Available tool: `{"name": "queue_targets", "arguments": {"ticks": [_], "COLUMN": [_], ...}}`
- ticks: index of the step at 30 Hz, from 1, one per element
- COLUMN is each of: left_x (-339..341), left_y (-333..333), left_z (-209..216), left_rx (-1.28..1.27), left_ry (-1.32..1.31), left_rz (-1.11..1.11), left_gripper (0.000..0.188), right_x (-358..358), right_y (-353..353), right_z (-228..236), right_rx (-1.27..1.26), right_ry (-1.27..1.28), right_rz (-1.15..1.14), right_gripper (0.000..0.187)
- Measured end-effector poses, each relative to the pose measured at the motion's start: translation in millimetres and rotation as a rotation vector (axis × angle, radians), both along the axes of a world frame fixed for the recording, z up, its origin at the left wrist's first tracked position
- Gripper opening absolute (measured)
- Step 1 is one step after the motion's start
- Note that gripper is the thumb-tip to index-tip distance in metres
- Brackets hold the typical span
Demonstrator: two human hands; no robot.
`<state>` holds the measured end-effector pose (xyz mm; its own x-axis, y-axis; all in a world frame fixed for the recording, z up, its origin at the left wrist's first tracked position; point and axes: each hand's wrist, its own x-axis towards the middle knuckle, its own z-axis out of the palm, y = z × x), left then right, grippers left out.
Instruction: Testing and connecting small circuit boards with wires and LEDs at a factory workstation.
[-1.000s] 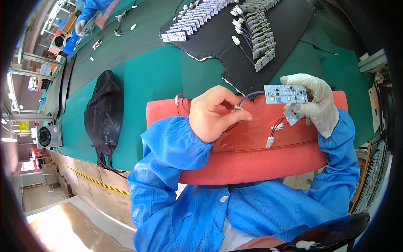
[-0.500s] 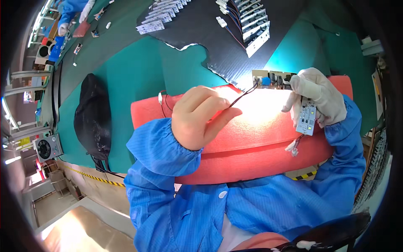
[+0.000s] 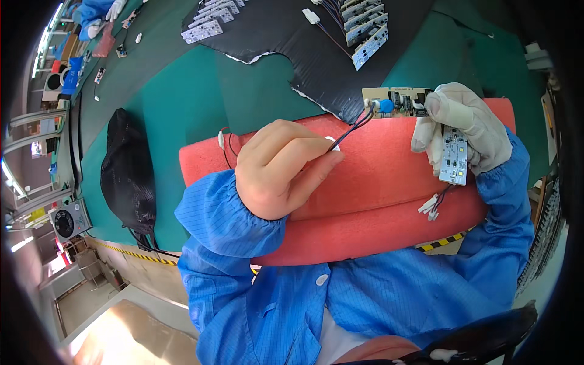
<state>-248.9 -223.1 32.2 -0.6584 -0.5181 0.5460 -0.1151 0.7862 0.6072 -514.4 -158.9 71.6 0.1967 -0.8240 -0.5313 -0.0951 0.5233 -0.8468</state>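
My bare left hand (image 3: 286, 167) pinches a dark two-wire cable (image 3: 353, 129) between thumb and fingers. A bit of white connector (image 3: 334, 144) peeks out at its fingertips. That cable runs up to the left end of a circuit board (image 3: 395, 100) carrying a blue round part and several black components. My right hand (image 3: 465, 125), in a white glove, grips this board by its right end. Below the same hand hangs a narrow white LED board (image 3: 454, 159), held in its fingers, with short wires ending in white connectors (image 3: 431, 207).
A red foam pad (image 3: 377, 176) lies beneath both hands. Behind it, rows of LED boards (image 3: 368, 45) stand on black sheeting (image 3: 274, 79). At left are a black cloth bag (image 3: 129, 176), a grey device with a dial (image 3: 68, 219) and, far off, another person's gloved hand (image 3: 115, 9). A loose red-and-black wire (image 3: 224, 146) lies at the pad's far edge.
The bright white glow over the red pad and under the circuit board is gone. My left hand has shifted slightly left and keeps the cable; the right hand still holds both boards.
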Motion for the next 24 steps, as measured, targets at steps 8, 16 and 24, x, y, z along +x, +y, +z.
{"name": "queue_targets", "arguments": {"ticks": [8,16,24], "left_x": [0.7,-0.6,34.2], "left_y": [-1.9,0.4,-88.1], "left_z": [-1.2,3.5,4.7], "left_rx": [-0.097,0.001,0.510], "left_ry": [-0.016,0.003,0.988], "left_rz": [0.005,0.044,0.458], "left_gripper": [0.023,0.020,0.020], "right_x": [-2.5,-8.6,2.5], "right_y": [2.7,-0.6,-2.5], "right_z": [-3.4,3.1,0.4], "right_rx": [-0.074,-0.112,-0.238], "right_ry": [0.096,0.069,-0.319], "right_rz": [-0.161,0.007,-0.116], "right_gripper": [0.043,0.046,0.044]}}
